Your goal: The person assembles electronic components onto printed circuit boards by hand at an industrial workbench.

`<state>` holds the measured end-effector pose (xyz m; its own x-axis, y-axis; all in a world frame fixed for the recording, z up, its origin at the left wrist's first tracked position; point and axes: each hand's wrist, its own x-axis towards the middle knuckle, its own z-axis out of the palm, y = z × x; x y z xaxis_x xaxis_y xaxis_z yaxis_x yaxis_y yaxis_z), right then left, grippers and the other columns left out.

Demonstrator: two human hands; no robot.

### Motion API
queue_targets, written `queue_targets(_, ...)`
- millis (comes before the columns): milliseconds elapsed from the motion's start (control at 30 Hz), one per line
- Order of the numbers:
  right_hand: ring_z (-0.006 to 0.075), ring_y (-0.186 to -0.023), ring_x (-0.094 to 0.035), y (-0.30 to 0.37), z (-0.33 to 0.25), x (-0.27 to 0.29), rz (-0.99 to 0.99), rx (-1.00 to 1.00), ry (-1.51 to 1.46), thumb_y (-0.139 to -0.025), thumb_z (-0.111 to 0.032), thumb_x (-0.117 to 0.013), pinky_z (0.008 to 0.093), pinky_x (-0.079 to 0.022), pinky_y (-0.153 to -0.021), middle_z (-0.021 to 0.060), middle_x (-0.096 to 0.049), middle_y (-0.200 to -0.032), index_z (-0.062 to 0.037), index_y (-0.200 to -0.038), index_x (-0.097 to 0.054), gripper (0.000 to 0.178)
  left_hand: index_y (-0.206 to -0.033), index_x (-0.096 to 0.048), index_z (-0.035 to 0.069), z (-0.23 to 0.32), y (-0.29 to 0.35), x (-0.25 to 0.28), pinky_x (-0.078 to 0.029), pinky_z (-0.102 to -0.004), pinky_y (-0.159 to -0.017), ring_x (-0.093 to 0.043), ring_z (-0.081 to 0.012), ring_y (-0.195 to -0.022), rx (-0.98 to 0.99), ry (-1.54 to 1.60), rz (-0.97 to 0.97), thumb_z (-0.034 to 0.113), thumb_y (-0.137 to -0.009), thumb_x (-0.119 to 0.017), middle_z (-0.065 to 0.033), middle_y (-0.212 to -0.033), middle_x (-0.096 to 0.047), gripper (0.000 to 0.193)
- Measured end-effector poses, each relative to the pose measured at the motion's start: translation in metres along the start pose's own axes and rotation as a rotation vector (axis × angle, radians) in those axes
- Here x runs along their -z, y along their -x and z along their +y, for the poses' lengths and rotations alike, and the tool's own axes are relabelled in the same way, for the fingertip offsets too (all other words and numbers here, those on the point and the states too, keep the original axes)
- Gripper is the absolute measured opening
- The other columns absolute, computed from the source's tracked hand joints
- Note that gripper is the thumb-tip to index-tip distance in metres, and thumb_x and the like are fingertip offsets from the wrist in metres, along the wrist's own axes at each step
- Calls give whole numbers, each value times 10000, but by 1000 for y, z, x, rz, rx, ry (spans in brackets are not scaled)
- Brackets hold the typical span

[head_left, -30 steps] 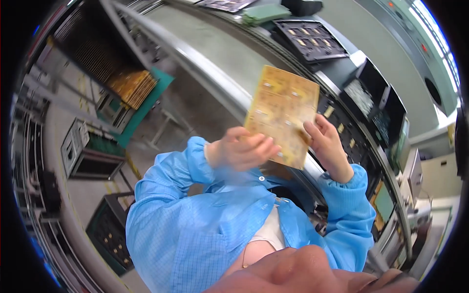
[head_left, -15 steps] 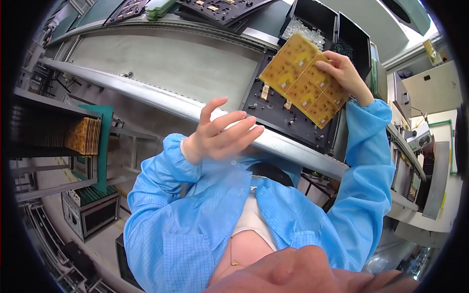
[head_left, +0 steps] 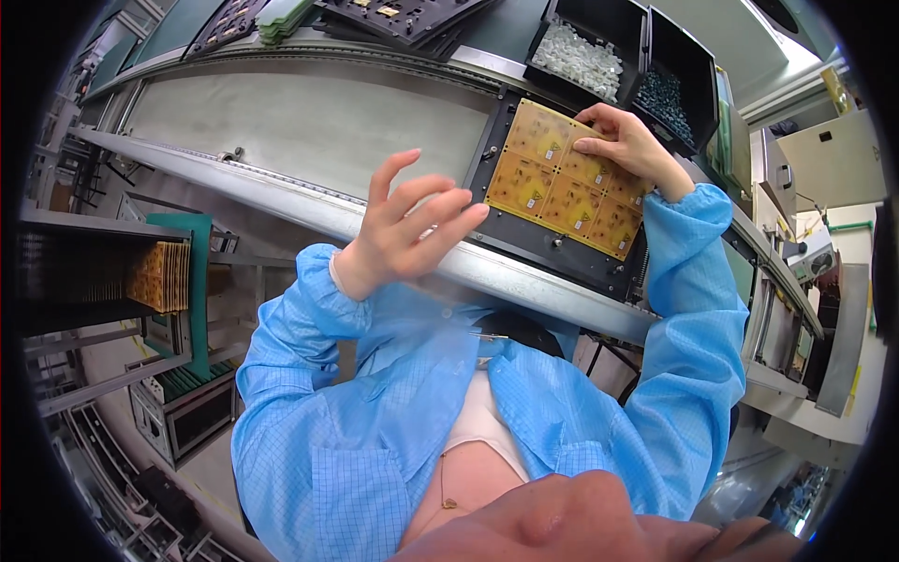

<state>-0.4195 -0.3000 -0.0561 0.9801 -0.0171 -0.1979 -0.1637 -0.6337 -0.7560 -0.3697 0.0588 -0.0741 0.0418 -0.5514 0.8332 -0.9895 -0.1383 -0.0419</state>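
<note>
A yellow circuit board panel [head_left: 568,178], divided into several sections, lies over a black fixture plate [head_left: 524,234] at the right part of the conveyor. My right hand [head_left: 626,148] grips the panel's far edge, with the thumb on top and the other fingers curled over the edge. Whether the panel rests fully flat on the plate I cannot tell. My left hand [head_left: 401,223] hovers over the near metal rail, its fingers spread and holding nothing, just left of the panel.
Two black bins stand beyond the panel: one holds white pieces [head_left: 579,61], the other dark blue-green pieces [head_left: 663,101]. More black fixture plates [head_left: 403,19] lie at the back. On the left, a rack [head_left: 157,276] holds several yellow boards. The metal rail [head_left: 309,206] crosses before me.
The yellow panel has come down over the fixture plate and turned to line up with it, my right hand still on it. My left hand has shifted slightly left and away from me.
</note>
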Motion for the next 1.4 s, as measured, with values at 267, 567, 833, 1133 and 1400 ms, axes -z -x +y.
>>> queue_targets(267,212,-885,-585,15,0,-24,235,170,334,-850,-232,-782,331,-513,-760,78,-551,-969,-66,-1139,-696,344,-1045,-669,91,-38,-9,-50,-464,-437,-901,-579,-287,-1006,281,297,-370,94,-783,-710,-72,-1021,-642,265)
queue_targets(567,265,-1005,-553,24,1,-37,303,222,482,-854,-215,-765,359,-498,-868,98,-553,-1019,-44,-1162,-686,361,-1048,-681,71,-45,-18,-69,-488,-392,-876,-568,-282,-1003,379,278,-555,240,-858,-737,-78,-1035,-596,260)
queue_targets(833,288,-1136,-558,34,3,-35,283,186,375,-853,-175,-750,375,-485,-966,122,-579,-1154,-33,-1176,-674,361,-924,-739,104,-43,-25,-87,-467,-398,-875,-552,-255,-1031,530,274,-592,270,-823,-778,-62,-1022,-563,199)
queue_targets(1133,346,-1125,-573,78,9,-44,550,158,632,-846,-179,-730,420,-478,-966,148,-637,-1167,-14,-1119,-670,324,-908,-755,116,-44,-25,-85,-457,-383,-903,-545,-254,-1065,583,284,-628,240,-798,-796,-50,-1045,-573,171)
queue_targets(1400,363,-1139,-556,141,41,-58,670,-30,496,-854,-158,-743,426,-458,-984,166,-604,-1219,-40,-1133,-684,308,-861,-759,148,-47,-28,-86,-433,-403,-873,-540,-261,-1057,518,219,-613,191,-784,-755,-39,-1052,-592,88)
